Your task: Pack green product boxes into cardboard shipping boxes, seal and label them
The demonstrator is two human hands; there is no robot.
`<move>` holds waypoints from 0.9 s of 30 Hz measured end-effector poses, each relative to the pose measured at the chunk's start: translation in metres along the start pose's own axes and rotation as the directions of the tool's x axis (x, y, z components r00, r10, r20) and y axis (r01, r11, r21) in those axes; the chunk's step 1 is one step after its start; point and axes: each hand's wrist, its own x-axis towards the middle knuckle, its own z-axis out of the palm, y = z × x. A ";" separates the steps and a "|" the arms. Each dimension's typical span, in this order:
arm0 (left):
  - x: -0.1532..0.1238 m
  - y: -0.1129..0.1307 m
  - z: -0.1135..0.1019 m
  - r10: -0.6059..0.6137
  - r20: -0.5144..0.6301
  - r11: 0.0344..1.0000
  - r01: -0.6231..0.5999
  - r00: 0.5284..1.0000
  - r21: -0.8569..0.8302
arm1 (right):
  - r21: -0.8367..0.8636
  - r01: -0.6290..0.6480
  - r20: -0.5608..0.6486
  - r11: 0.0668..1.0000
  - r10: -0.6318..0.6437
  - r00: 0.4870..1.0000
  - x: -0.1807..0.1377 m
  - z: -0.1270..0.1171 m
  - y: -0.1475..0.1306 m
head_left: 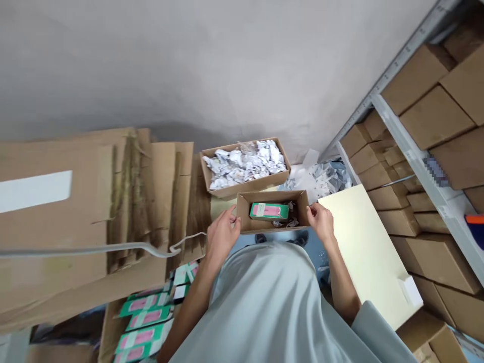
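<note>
In front of my body I hold an open-topped cardboard box between both hands. My left hand pinches its left end, with the thumb near the upper edge. On the opposite end, my right hand grips the rim with bent fingers. Inside lies a small green box with a pink picture, next to some scraps of crumpled paper. Just beyond it stands a larger carton filled with crumpled white paper.
Flattened cardboard sheets stand at left, crossed by a grey cable. Below them, a carton holds several green-and-pink boxes. A pale yellow board lies at right, beside shelves stacked with brown cartons. Shredded paper is heaped behind.
</note>
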 end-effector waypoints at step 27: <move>0.065 -0.037 -0.046 -0.171 -0.268 0.985 0.167 0.948 -0.040 | 0.065 0.340 0.207 0.938 -0.346 0.915 0.116 0.028 -0.135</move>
